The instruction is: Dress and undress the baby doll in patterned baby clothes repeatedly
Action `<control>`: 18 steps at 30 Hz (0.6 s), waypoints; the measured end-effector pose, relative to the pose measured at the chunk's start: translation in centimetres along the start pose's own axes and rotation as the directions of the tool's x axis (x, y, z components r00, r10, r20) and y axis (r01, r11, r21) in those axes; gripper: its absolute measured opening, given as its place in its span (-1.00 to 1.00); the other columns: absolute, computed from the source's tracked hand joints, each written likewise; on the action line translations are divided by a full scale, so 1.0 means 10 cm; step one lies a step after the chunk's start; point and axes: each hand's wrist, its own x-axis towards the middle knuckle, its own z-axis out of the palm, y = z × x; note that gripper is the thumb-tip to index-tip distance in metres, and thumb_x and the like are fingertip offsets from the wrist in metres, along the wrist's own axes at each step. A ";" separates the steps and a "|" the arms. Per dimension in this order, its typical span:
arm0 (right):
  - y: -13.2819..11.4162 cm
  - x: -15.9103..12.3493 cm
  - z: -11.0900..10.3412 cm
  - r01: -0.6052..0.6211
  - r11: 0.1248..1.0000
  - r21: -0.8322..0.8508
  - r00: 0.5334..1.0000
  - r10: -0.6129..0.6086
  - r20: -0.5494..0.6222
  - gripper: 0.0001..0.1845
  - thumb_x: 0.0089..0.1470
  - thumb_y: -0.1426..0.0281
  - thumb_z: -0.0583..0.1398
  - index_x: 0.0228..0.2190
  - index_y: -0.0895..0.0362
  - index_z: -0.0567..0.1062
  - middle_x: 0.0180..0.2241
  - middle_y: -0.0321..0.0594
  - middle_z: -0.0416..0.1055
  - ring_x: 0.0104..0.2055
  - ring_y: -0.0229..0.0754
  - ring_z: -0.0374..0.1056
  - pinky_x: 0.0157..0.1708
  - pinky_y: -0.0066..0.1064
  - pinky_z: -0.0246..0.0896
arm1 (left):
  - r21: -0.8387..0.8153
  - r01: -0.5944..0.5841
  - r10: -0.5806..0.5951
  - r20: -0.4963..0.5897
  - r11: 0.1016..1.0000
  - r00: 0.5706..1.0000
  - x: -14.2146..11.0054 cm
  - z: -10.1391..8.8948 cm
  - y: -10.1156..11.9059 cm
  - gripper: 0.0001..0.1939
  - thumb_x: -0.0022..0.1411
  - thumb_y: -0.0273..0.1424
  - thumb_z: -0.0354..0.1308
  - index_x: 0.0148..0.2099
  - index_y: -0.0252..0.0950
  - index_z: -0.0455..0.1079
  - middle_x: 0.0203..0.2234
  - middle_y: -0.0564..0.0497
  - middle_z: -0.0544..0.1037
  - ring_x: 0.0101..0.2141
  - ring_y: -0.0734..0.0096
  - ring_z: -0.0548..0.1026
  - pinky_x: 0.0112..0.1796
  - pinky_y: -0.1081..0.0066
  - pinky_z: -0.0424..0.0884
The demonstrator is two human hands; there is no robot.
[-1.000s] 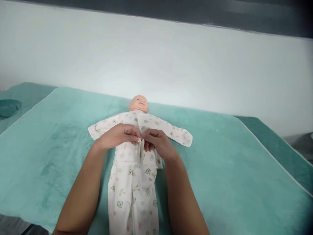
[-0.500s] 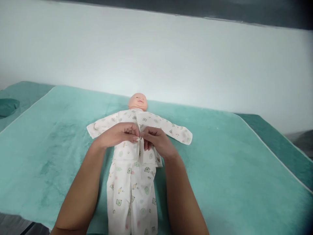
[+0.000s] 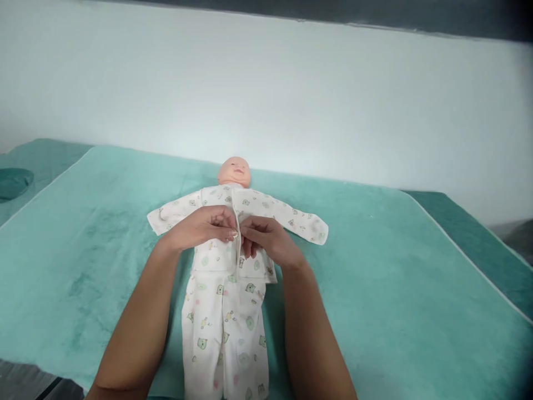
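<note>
Head view: the left hand (image 3: 202, 226) pinches the front edge of a white, long-sleeved cloth jacket (image 3: 214, 256) printed with small green animals, thumb against curled fingers. The right hand (image 3: 270, 239) pinches the same front opening from its other side, fingertips just beside the left ones; whether they touch, I cannot tell. The jacket is on a bald, pinkish doll (image 3: 234, 171) lying face up, both sleeves stretched outward. Matching white printed trousers (image 3: 225, 333) continue below, cut off by the view's lower edge. Beneath spreads a teal plush blanket (image 3: 395, 289), with a plain white wall (image 3: 291, 100) behind it and a dark band (image 3: 333, 11) above
</note>
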 end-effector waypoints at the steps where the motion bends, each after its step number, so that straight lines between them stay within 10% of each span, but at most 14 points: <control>1: 0.00 0.00 0.00 -0.006 1.000 -0.010 1.000 0.006 0.008 -0.65 0.11 0.09 0.33 -0.42 0.14 0.51 -0.55 -0.29 0.48 -0.54 -0.27 0.44 -0.54 -0.47 0.29 | -0.003 0.003 -0.003 0.001 1.000 1.000 0.00 0.00 -0.01 -0.83 0.24 -0.30 0.29 -0.24 -0.29 0.43 -0.42 0.06 0.53 -0.36 0.48 0.50 -0.28 0.42 0.46; 18: -0.01 -0.02 0.07 -0.041 0.996 -0.077 0.999 0.042 0.004 -0.60 0.00 0.15 0.41 -0.37 0.07 0.34 -0.58 -0.47 0.28 -0.62 -0.36 0.26 -0.66 -0.51 0.17 | 0.081 0.038 -0.033 -0.058 0.996 0.998 -0.01 0.05 0.02 -0.89 0.12 -0.47 0.20 -0.28 -0.24 0.32 -0.48 0.14 0.42 -0.44 0.51 0.39 -0.41 0.47 0.29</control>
